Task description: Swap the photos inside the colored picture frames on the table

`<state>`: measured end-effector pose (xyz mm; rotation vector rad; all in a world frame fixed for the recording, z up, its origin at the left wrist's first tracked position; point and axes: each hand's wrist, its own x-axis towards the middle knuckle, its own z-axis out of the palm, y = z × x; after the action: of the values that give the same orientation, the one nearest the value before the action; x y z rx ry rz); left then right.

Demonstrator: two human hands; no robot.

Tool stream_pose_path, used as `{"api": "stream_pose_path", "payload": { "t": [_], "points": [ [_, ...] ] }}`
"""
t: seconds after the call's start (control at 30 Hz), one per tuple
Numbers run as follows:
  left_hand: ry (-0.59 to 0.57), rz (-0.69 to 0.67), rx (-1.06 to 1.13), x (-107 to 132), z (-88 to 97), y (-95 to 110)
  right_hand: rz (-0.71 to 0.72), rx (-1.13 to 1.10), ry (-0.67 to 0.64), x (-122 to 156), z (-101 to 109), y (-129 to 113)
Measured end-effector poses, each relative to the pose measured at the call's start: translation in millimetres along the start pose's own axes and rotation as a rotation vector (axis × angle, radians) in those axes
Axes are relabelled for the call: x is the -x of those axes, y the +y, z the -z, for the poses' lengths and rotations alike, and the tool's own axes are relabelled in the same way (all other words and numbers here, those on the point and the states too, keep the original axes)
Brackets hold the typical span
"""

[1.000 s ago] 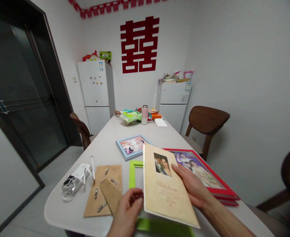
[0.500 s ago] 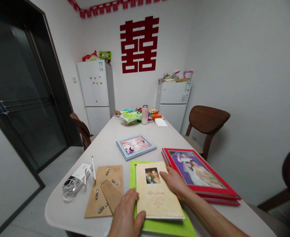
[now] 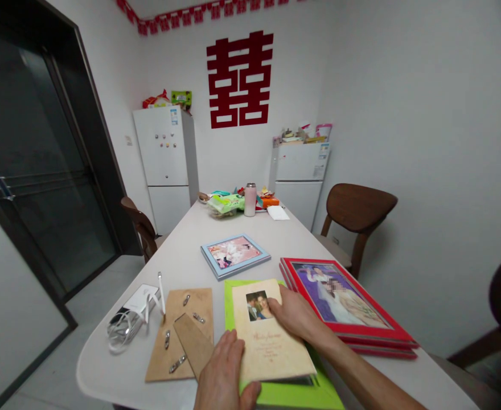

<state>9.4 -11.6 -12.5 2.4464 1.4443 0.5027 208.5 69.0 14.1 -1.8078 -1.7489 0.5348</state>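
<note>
A cream paper insert (image 3: pixel 265 353) with a small printed photo lies on a lime-green picture frame (image 3: pixel 306 398), slightly askew. My right hand (image 3: pixel 295 313) grips the insert's upper right edge, thumb on top of the photo; its other fingers are partly hidden. Along the insert's lower left side lies my left hand (image 3: pixel 222 373), fingers stretched forward and thumb apart near the lower edge. Left of it is a brown frame backboard (image 3: pixel 177 307) with metal clips and a stand leg (image 3: pixel 193 339). Stacked red picture frames (image 3: pixel 340 296) sit just right of my right hand.
A blue picture frame (image 3: pixel 235 256) lies farther up the white table (image 3: pixel 182 250). White cables and a charger (image 3: pixel 133 313) are at the left edge. A pink bottle (image 3: pixel 250 200) and snack bags (image 3: pixel 227 203) stand at the far end. Wooden chairs (image 3: pixel 359 210) flank the table.
The insert has shifted slightly left and turned a little on the green frame, its lower edge showing more dark area below. My right hand moved left with it; my left hand moved slightly right and nearer.
</note>
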Motion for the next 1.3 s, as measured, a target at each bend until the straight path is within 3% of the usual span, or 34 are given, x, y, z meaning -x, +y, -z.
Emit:
{"api": "stream_pose_path", "payload": {
  "t": [0.3,0.4,0.53,0.63,0.73,0.87,0.97,1.1,1.2,1.3],
  "points": [
    [-0.014,0.052,0.021,0.9,6.6,7.6,-0.021,0.535,0.07,6.5,-6.1,-3.4],
    [-0.016,0.02,0.04,6.8,14.9,1.0,0.04,0.498,0.064,11.2,-3.8,-10.1],
    [0.08,0.089,-0.042,26.2,34.0,-33.4,0.285,0.254,-0.013,28.2,-6.4,-36.7],
    [0.139,0.257,-0.133,42.7,42.4,-66.3,0.404,0.15,-0.117,45.9,-23.6,-66.7],
    [0.132,0.339,-0.172,53.2,40.1,-87.8,0.481,0.173,-0.196,59.5,-51.1,-93.2],
    [0.117,0.345,-0.162,55.7,35.8,-91.3,0.474,0.228,-0.216,62.4,-83.3,-108.3],
    [0.093,0.348,-0.153,53.3,35.8,-89.1,0.425,0.159,-0.207,57.1,-92.4,-108.2],
    [0.213,0.258,-0.162,49.3,31.5,-96.8,0.388,-0.004,-0.227,52.6,-82.9,-108.8],
    [0.402,0.122,-0.19,43.4,32.3,-100.2,0.393,-0.075,-0.216,51.8,-63.2,-114.8],
    [0.51,0.023,-0.203,33.8,41.3,-89.8,0.417,-0.087,-0.167,51.2,-37.2,-120.4]
  ]
}}
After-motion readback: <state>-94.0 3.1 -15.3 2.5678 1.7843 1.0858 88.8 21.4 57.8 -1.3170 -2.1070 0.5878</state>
